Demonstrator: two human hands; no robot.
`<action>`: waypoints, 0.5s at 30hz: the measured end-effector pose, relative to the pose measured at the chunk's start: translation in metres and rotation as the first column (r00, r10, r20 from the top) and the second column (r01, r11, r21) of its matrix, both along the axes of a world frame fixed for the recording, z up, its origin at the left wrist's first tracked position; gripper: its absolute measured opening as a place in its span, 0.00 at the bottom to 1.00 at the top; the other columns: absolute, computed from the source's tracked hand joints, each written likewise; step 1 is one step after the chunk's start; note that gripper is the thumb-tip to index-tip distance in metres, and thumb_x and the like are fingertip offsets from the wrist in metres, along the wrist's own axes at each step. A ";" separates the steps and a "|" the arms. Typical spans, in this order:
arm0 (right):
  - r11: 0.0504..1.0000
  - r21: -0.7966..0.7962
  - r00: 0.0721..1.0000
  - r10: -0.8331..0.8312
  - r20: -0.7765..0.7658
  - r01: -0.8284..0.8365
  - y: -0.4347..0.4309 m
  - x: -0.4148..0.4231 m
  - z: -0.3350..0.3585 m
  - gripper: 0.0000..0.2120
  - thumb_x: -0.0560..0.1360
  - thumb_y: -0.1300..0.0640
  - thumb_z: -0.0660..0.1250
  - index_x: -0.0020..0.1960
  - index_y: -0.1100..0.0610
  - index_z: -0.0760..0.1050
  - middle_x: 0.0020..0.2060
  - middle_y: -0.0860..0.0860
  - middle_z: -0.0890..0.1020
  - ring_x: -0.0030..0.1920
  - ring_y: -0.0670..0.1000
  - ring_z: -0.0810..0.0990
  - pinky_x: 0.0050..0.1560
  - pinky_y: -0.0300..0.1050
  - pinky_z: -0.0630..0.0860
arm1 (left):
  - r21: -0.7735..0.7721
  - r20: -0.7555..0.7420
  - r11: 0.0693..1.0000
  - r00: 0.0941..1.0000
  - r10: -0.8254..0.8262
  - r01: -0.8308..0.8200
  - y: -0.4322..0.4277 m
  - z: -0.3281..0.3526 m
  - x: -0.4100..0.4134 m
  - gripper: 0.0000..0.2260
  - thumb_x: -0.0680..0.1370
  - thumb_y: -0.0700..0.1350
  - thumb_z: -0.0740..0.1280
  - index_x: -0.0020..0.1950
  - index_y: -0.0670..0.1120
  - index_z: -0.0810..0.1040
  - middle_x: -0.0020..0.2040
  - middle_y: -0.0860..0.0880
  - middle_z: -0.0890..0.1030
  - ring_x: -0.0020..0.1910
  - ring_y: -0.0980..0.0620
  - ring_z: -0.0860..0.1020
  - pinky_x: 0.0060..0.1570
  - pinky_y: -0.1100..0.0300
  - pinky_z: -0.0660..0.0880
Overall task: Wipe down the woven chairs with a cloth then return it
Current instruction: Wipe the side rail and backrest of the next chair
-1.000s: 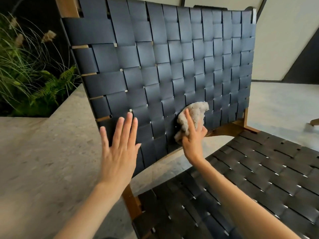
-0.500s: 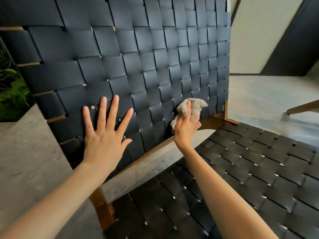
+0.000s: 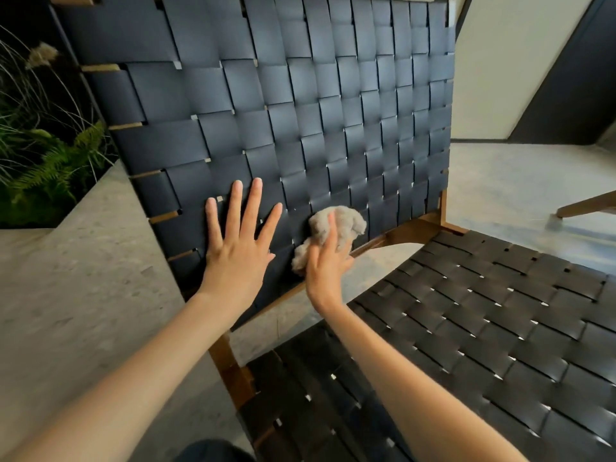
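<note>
Right hand (image 3: pixel 325 265), fingers (image 3: pixel 331 230) curled over cloth (image 3: pixel 350 221), on chair back (image 3: pixel 333 95), left hand (image 3: pixel 238 258) spread flat

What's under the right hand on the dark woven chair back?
The right hand holds a crumpled beige cloth against the dark woven-strap backrest, just above the brown wooden rail. The cloth's middle and the straps behind it are covered.

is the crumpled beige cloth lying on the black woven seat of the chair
No, the right hand holds the crumpled beige cloth against the dark woven backrest, above the black woven seat.
</note>
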State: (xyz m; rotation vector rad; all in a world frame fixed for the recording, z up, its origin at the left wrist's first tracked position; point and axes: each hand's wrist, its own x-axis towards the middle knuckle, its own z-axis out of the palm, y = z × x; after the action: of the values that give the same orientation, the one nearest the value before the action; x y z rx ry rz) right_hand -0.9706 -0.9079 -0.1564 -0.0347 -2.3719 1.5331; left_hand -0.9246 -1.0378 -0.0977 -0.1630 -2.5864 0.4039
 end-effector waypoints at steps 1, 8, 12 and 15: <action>0.998 0.035 0.998 0.059 -0.022 -0.058 -0.009 0.013 -0.005 0.30 0.81 0.60 0.54 0.76 0.40 0.48 0.77 0.53 0.48 0.71 0.57 0.53 0.67 0.46 0.50 | 0.019 0.001 0.999 0.999 -0.034 0.034 0.001 -0.001 -0.002 0.34 0.78 0.49 0.63 0.77 0.47 0.46 0.77 0.39 0.41 0.75 0.37 0.38 0.68 0.36 0.33; 0.942 0.165 0.951 0.305 -0.057 -0.293 -0.064 0.089 -0.005 0.30 0.79 0.55 0.50 0.74 0.32 0.43 0.77 0.53 0.47 0.72 0.56 0.51 0.71 0.53 0.51 | 0.232 -0.027 0.886 0.913 -0.407 0.402 -0.058 0.009 0.028 0.32 0.70 0.23 0.63 0.72 0.39 0.65 0.75 0.42 0.62 0.74 0.45 0.59 0.74 0.54 0.53; 0.890 0.187 0.891 0.440 -0.110 -0.416 -0.060 0.125 -0.007 0.30 0.80 0.56 0.61 0.74 0.36 0.53 0.73 0.46 0.54 0.69 0.50 0.57 0.71 0.47 0.56 | 0.281 -0.031 0.823 0.862 -0.506 0.494 -0.092 0.010 0.062 0.23 0.73 0.29 0.59 0.67 0.40 0.73 0.66 0.41 0.72 0.66 0.46 0.69 0.68 0.56 0.64; 0.874 0.251 0.867 0.465 -0.178 -0.417 -0.057 0.134 -0.002 0.27 0.74 0.57 0.70 0.69 0.43 0.63 0.69 0.47 0.61 0.69 0.46 0.62 0.69 0.44 0.64 | 0.385 -0.097 0.794 0.876 -0.472 0.470 -0.108 0.005 0.079 0.20 0.68 0.26 0.68 0.59 0.39 0.78 0.55 0.42 0.75 0.52 0.45 0.74 0.54 0.54 0.73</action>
State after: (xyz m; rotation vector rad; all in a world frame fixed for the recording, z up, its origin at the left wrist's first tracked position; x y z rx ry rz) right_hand -0.8364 -0.9644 -0.1582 0.7493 -2.4334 1.3607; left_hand -0.8459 -1.1462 -0.0923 -0.6460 -2.4497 -0.3096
